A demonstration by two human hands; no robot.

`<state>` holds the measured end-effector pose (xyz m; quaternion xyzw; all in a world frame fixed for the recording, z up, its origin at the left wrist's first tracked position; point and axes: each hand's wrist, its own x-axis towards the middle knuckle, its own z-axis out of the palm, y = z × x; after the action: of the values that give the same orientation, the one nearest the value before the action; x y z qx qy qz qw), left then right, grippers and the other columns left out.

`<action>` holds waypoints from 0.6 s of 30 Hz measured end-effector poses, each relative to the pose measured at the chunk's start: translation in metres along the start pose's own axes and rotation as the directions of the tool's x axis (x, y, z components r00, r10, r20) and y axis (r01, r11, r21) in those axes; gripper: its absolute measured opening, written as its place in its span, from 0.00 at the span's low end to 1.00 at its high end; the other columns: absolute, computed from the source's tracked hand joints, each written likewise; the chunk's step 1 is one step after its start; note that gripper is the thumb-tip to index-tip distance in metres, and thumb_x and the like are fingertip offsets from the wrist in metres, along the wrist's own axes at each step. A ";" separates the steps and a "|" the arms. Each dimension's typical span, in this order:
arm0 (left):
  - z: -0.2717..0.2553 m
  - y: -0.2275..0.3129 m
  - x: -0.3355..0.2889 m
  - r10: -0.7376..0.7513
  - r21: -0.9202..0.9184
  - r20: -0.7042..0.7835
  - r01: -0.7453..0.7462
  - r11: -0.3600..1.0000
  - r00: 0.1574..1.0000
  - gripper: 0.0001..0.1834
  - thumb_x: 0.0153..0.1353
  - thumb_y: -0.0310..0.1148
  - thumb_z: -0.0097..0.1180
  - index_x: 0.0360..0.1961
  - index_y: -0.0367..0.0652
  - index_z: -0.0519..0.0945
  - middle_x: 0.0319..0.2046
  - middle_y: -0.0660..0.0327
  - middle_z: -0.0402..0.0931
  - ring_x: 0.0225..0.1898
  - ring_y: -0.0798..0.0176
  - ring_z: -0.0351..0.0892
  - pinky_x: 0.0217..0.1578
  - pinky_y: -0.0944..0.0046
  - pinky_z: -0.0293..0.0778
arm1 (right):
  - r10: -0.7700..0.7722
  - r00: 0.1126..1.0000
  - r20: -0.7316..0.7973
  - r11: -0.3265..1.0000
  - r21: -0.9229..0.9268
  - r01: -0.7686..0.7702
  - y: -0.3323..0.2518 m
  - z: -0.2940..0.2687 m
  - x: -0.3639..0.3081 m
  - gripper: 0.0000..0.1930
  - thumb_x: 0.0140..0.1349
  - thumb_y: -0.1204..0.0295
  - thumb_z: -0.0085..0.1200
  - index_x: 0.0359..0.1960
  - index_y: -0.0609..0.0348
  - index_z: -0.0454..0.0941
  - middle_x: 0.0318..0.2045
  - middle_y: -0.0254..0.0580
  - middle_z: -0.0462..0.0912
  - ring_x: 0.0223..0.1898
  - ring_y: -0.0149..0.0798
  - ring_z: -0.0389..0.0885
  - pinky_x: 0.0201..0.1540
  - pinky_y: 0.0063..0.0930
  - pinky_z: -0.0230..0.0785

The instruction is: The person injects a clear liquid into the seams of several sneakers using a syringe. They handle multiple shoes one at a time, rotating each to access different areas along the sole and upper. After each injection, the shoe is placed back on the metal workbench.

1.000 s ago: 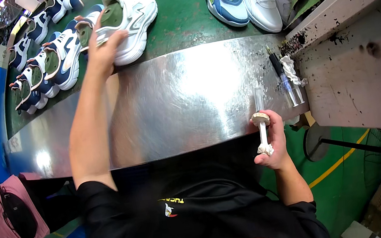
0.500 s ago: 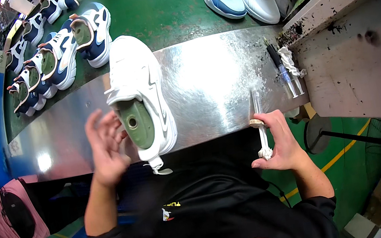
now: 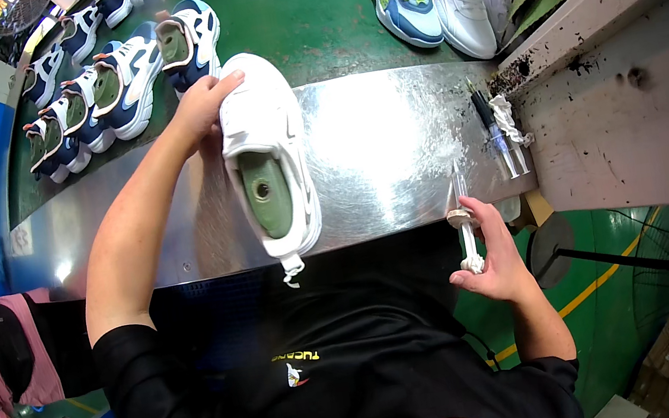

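A white sneaker (image 3: pixel 296 141) with a green insole lies on the shiny metal plate, its toe pointing away from me and its heel loop at the near edge. My left hand (image 3: pixel 211 102) grips it at the toe, thumb on top and the other fingers partly hidden along its left side. To the right, my right hand (image 3: pixel 495 254) is closed around a clear syringe (image 3: pixel 466 227) with a white plunger and a thick wrapped collar. The syringe's tip points away from me, over the plate's near edge.
Navy-and-white sneakers (image 3: pixel 127 84) stand in rows at the far left. A blue-green sneaker (image 3: pixel 404 1) and a white sneaker (image 3: pixel 459 1) stand far right. Two more syringes (image 3: pixel 500 135) and crumpled tissue (image 3: pixel 507 118) lie beside the stained white panel (image 3: pixel 614 95).
My left hand has moved from beside the sneaker's heel up to its toe and taken hold there. The right hand still holds the syringe in nearly the same place.
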<state>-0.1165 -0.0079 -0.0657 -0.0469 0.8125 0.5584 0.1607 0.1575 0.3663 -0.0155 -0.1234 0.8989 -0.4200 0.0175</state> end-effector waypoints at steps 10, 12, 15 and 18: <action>0.017 0.048 -0.089 0.462 -0.821 -0.022 -0.280 0.497 0.887 0.23 0.52 0.32 0.53 0.49 0.31 0.69 0.40 0.54 0.76 0.39 0.62 0.79 0.42 0.65 0.76 | 0.217 0.970 0.110 0.672 0.703 -0.231 -0.031 -0.001 0.003 0.58 0.31 0.38 0.68 0.59 0.66 0.55 0.47 0.43 0.70 0.47 0.34 0.70 0.50 0.27 0.61; 0.013 0.036 -0.101 0.428 -0.842 -0.073 -0.286 0.457 0.901 0.26 0.51 0.33 0.52 0.51 0.32 0.68 0.41 0.53 0.75 0.41 0.61 0.78 0.44 0.64 0.75 | 0.148 0.983 0.104 0.561 0.810 -0.170 -0.037 -0.002 0.022 0.59 0.28 0.32 0.65 0.57 0.62 0.57 0.44 0.46 0.69 0.40 0.31 0.68 0.40 0.21 0.58; 0.001 0.022 -0.112 0.347 -0.881 -0.041 -0.198 0.430 0.937 0.30 0.48 0.33 0.52 0.55 0.34 0.66 0.45 0.53 0.74 0.44 0.60 0.77 0.47 0.62 0.74 | -0.068 0.995 0.069 0.393 0.919 -0.037 -0.060 0.001 0.059 0.58 0.29 0.26 0.57 0.56 0.59 0.56 0.41 0.47 0.70 0.36 0.34 0.66 0.37 0.26 0.58; 0.000 0.020 -0.119 0.395 -0.894 -0.022 -0.195 0.404 0.918 0.33 0.46 0.32 0.54 0.56 0.35 0.65 0.46 0.53 0.73 0.46 0.59 0.76 0.49 0.61 0.72 | -0.272 0.961 0.055 0.261 0.965 0.018 -0.080 0.006 0.095 0.56 0.31 0.24 0.53 0.55 0.56 0.59 0.37 0.49 0.73 0.33 0.36 0.68 0.33 0.29 0.57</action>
<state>-0.0090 -0.0127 -0.0104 0.0762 0.3805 0.9173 0.0893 0.0826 0.2896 0.0483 -0.2140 0.4418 -0.8592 0.1441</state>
